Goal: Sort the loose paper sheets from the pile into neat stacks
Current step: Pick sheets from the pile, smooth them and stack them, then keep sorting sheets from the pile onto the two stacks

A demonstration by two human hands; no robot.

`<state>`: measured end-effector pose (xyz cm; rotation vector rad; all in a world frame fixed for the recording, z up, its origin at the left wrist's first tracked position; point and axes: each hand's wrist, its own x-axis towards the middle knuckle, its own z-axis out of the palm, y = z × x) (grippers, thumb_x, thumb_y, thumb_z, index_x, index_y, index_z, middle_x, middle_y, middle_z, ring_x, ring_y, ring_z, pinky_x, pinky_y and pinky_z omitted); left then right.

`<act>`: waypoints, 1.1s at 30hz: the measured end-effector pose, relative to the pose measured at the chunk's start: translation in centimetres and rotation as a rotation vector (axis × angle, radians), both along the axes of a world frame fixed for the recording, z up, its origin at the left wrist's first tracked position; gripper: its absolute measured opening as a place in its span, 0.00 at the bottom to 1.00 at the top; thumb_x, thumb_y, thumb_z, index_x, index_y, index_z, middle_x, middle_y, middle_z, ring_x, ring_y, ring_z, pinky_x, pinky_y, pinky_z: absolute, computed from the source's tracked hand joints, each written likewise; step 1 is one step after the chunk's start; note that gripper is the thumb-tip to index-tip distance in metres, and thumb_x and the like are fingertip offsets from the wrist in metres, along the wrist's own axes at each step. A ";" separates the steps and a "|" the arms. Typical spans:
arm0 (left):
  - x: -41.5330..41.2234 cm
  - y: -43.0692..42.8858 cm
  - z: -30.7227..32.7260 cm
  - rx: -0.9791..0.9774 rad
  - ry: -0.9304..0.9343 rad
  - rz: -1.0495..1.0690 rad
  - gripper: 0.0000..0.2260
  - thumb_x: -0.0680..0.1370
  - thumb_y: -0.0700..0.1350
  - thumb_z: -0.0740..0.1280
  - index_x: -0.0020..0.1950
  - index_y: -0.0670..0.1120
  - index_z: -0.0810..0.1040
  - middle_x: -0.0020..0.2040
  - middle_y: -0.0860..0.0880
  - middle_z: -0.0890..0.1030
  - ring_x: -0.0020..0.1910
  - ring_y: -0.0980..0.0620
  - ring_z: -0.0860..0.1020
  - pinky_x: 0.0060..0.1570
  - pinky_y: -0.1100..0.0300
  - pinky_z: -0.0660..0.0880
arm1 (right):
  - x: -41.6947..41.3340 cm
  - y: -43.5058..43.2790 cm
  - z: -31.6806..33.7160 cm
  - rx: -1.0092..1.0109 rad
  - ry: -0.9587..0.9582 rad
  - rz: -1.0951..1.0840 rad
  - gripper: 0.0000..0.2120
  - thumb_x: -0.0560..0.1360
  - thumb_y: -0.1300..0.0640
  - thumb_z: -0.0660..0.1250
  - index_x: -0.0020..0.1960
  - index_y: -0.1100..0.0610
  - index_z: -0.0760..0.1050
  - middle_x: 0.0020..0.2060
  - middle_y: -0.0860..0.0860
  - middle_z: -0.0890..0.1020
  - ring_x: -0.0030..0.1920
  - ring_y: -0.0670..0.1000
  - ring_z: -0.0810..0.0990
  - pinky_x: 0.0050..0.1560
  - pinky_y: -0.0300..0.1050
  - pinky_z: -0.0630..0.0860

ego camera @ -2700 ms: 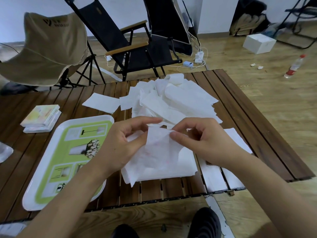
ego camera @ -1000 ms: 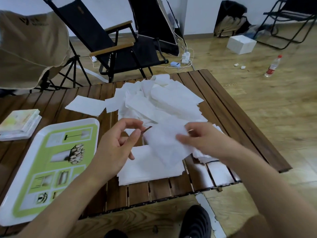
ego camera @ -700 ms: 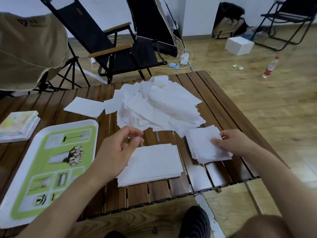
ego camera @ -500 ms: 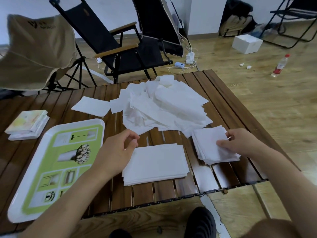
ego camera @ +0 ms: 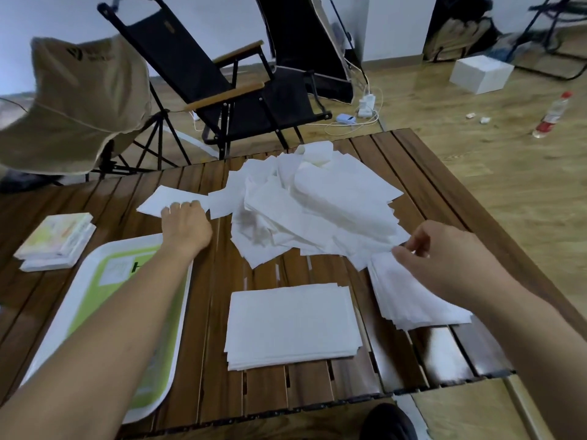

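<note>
A loose pile of white paper sheets [ego camera: 317, 204] covers the far middle of the slatted wooden table [ego camera: 206, 312]. One single sheet [ego camera: 155, 201] lies apart at the pile's left. My left hand [ego camera: 185, 225] reaches out to it and its fingertips rest on its near edge. A neat stack of large sheets [ego camera: 292, 322] lies near the front edge. To its right sits a stack of smaller sheets [ego camera: 409, 296]. My right hand [ego camera: 444, 258] hovers over this stack's far end, thumb and forefinger loosely bent beside the pile's near right corner, holding nothing I can make out.
A white and green tray [ego camera: 104, 312] lies at the front left under my left forearm, with a small book stack [ego camera: 57, 242] beyond it. Folding chairs [ego camera: 241, 100] stand behind the table. A white box [ego camera: 479, 73] and a bottle [ego camera: 551, 115] are on the floor at right.
My right hand laid a sheet on the small right stack, then lifted toward the pile. My left hand moved from near the large stack out to the single sheet at the left.
</note>
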<state>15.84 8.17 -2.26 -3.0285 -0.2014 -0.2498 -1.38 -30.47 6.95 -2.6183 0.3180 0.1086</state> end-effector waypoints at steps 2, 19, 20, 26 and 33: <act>1.5 0.2 -0.7 -0.119 -0.036 0.013 0.09 0.79 0.37 0.64 0.53 0.36 0.82 0.51 0.36 0.81 0.52 0.34 0.79 0.50 0.47 0.75 | -0.1 1.1 0.4 -0.004 -0.007 0.073 0.10 0.78 0.43 0.67 0.47 0.49 0.74 0.39 0.45 0.80 0.38 0.45 0.79 0.34 0.43 0.71; -16.2 -9.4 13.7 -2.141 -0.262 0.197 0.08 0.81 0.40 0.60 0.52 0.45 0.78 0.51 0.45 0.84 0.51 0.48 0.82 0.51 0.52 0.80 | -0.5 7.5 0.2 0.900 0.281 0.180 0.31 0.71 0.26 0.64 0.54 0.53 0.77 0.45 0.51 0.82 0.31 0.46 0.69 0.32 0.38 0.70; -17.1 -10.0 13.0 -2.158 -0.213 0.226 0.08 0.81 0.39 0.60 0.53 0.43 0.79 0.53 0.43 0.84 0.52 0.47 0.82 0.52 0.52 0.80 | -0.6 7.4 0.3 1.031 0.328 0.159 0.29 0.70 0.27 0.67 0.45 0.54 0.78 0.37 0.52 0.75 0.30 0.47 0.65 0.32 0.38 0.66; -18.8 -8.6 8.4 -1.800 0.143 0.180 0.09 0.81 0.38 0.66 0.60 0.40 0.79 0.55 0.43 0.85 0.51 0.46 0.84 0.49 0.52 0.82 | -1.4 6.3 0.7 0.986 0.236 0.169 0.10 0.78 0.51 0.71 0.44 0.57 0.81 0.26 0.44 0.79 0.23 0.41 0.73 0.23 0.31 0.65; -18.3 -5.8 5.2 -0.956 0.501 0.006 0.15 0.85 0.47 0.63 0.45 0.39 0.79 0.37 0.37 0.84 0.34 0.44 0.85 0.40 0.50 0.85 | -0.1 5.7 -4.1 0.233 0.149 0.257 0.25 0.74 0.40 0.73 0.31 0.54 0.66 0.23 0.46 0.69 0.26 0.47 0.70 0.31 0.39 0.63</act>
